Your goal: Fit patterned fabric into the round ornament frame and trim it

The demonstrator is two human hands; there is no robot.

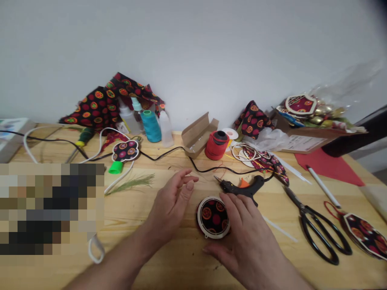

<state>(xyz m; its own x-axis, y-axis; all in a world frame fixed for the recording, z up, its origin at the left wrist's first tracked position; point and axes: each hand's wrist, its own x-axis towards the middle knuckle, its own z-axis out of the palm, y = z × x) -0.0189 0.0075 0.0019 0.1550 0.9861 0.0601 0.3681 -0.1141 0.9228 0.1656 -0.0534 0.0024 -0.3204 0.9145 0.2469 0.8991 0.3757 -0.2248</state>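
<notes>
A round ornament (215, 217) with a pale ring frame and dark, red-patterned fabric lies on the wooden table. My right hand (246, 237) curves around its right side. Those fingers rest on its upper right edge, and the thumb is close below it. To the left of the ornament, my left hand (172, 201) hovers with fingers apart and nothing in them. Just beyond the right hand lies a black hot glue gun (242, 187) with an orange trigger, its nozzle pointing left. A thin white stick (281, 229) shows to the right.
Black-handled scissors (317, 229) and another fabric ornament (365, 235) lie at right. Behind stand a red thread spool (217, 145), a small open carton (198, 137) and a teal thread cone (151, 127). A flower-shaped ornament (125, 151) and green sprig (133, 183) are at left. A black cord (208, 169) crosses the table.
</notes>
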